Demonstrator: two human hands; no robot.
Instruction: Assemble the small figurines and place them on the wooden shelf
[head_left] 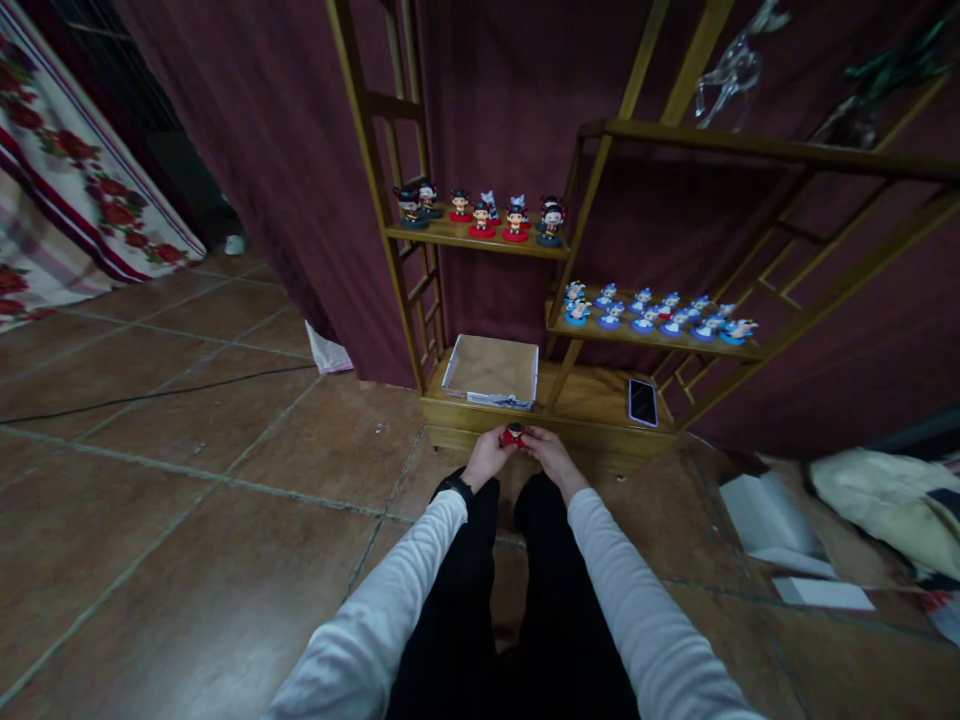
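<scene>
Both of my hands meet low in front of a wooden shelf unit (480,412), over my knees. My left hand (487,456) and my right hand (549,452) are closed together around a small red-based figurine (514,435). Just beyond them an open cardboard box (491,371) sits on the bottom board of the shelf. Several red-based figurines (480,215) stand on the upper left shelf. Several blue-based figurines (652,312) stand in rows on the lower right shelf.
A black phone (643,402) lies on the bottom board, right of the box. White paper sheets (772,520) and a pale cloth bundle (885,500) lie on the tiled floor at right. A cable (150,398) crosses the floor at left. A dark red curtain hangs behind.
</scene>
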